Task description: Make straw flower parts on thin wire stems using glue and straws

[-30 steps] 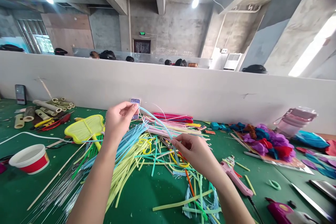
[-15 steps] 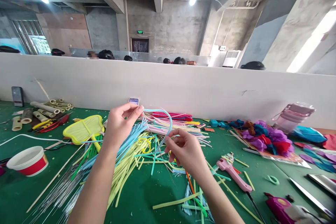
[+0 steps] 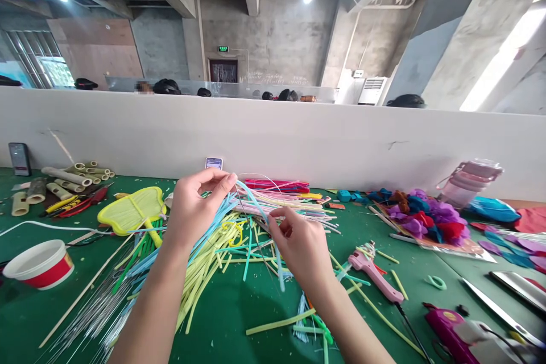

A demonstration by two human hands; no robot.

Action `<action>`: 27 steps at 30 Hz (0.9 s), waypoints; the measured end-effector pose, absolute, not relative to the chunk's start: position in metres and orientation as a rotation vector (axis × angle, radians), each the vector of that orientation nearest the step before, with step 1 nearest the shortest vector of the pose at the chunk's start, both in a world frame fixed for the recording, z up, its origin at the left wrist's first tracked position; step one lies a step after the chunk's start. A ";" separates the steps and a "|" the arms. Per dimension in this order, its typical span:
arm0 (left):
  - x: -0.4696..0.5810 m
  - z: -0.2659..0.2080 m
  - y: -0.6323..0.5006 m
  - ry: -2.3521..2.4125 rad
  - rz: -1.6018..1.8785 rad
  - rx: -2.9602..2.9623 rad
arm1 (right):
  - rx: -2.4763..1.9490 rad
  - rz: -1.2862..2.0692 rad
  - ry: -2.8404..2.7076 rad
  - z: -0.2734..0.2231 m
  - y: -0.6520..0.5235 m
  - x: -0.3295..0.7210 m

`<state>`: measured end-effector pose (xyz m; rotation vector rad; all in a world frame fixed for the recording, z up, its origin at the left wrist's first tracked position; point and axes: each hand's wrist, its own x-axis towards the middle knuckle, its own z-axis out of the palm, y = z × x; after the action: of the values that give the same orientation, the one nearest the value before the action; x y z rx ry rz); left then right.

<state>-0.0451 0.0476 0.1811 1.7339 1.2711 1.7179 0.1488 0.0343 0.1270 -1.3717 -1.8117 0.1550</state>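
My left hand [image 3: 198, 205] is raised over the middle of the bench, thumb and forefinger pinched on the upper end of a light blue fabric strip [image 3: 255, 200]. The strip slants down to the right, passes the fingertips of my right hand [image 3: 301, 244], and hangs below them. My right hand is closed in a pinch at the strip. Above it, a thin wire [image 3: 262, 175] arcs from near the left fingertips toward the right hand. Beneath both hands lie bundles of yellow-green strips [image 3: 200, 273], blue strips [image 3: 213, 227] and pink strips [image 3: 294, 205].
To the left are a yellow butterfly-shaped net frame [image 3: 132, 210], a paper tub [image 3: 40, 264], metal wires [image 3: 94, 307], pliers [image 3: 85, 202] and bamboo tubes [image 3: 70, 176]. On the right lie a pink glue gun [image 3: 375, 276], purple and red petals [image 3: 426, 216], a scissor blade [image 3: 495, 304] and a bottle [image 3: 469, 182].
The blue strip, bowed in a high arch before, now runs straighter down to the right. The thin wire now stands arched apart above it. The view has shifted slightly.
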 end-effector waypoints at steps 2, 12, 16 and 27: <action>-0.046 0.181 0.050 1.280 1.713 1.726 | -1.309 0.187 -1.795 0.129 0.033 0.149; -0.059 0.178 0.062 1.031 1.578 1.611 | -0.940 1.173 -1.268 0.157 0.043 0.195; -0.053 0.175 0.065 0.913 1.373 1.683 | -0.820 1.693 -1.539 0.138 0.051 0.194; -0.040 0.170 0.067 0.762 1.196 1.523 | -0.921 1.288 -1.765 0.130 0.051 0.165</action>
<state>-0.0399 0.0667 0.1700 1.5228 0.7620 1.1963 0.1654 0.0512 0.1305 -0.9213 -1.7649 1.2881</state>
